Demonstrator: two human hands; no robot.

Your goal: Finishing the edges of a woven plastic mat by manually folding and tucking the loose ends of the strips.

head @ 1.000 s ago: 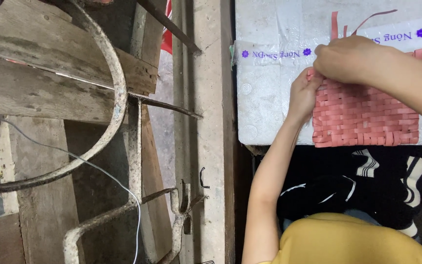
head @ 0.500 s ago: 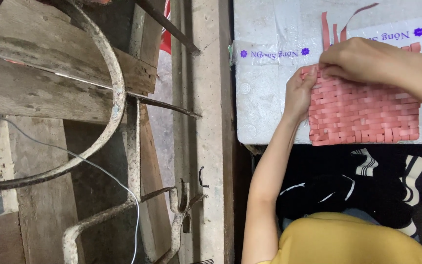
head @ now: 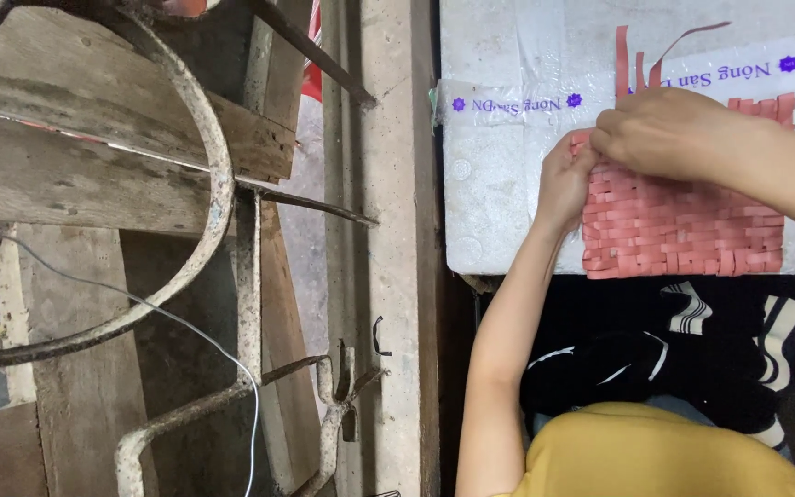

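The pink woven mat [head: 683, 225] lay flat on the white foam box [head: 499, 202], long axis across, loose strips [head: 632, 64] pointing away. Left hand [head: 563, 179] pinched the mat's left edge; right hand [head: 664, 133] pressed strips on its top. A rusty metal frame [head: 204, 184] stood well left of the box.

1. A flat pink mat woven of plastic strips [head: 683, 230] lies on a white foam board [head: 499, 193].
2. The left hand [head: 565, 179] pinches the mat's upper left corner.
3. The right hand [head: 664, 133] presses on its top edge, beside loose upright pink strips [head: 637, 60].
4. A rusty curved metal frame [head: 218, 184] and weathered wooden planks [head: 66, 184] fill the left.
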